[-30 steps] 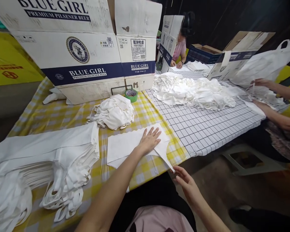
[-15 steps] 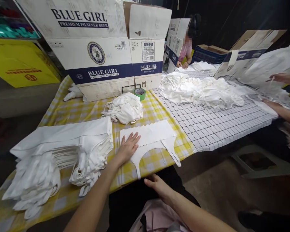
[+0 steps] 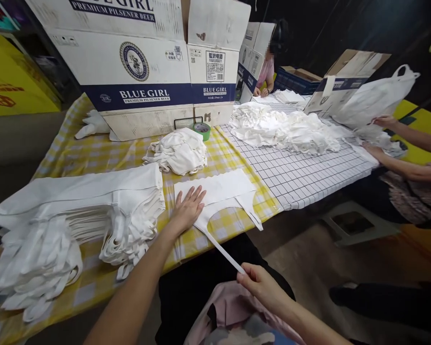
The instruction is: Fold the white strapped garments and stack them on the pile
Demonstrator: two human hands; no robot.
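A white strappy garment, seemingly a camisole top (image 3: 224,187), lies flat near the table's front edge with its straps toward me. My left hand (image 3: 188,207) rests on its left side, palm down, fingers spread. Over my lap, my right hand (image 3: 260,282) pinches the end of the left strap (image 3: 222,249), which is pulled taut past the table edge. The other strap (image 3: 249,209) lies loose on the cloth. To the left is a thick stack of folded white garments (image 3: 75,206), its straps bunched at the front. Behind the top sits a crumpled white pile (image 3: 181,151).
A large beer carton (image 3: 143,115) stands at the back, with a green tape roll (image 3: 202,131) before it. White fabric is heaped (image 3: 283,127) on the grid-patterned cloth (image 3: 290,182). A co-worker's arms (image 3: 402,153) are at the right; another person (image 3: 266,79) sits behind.
My right hand has taken the left strap's end and drawn it toward me, off the table edge. My left hand stays on the garment. The view has turned slightly right.
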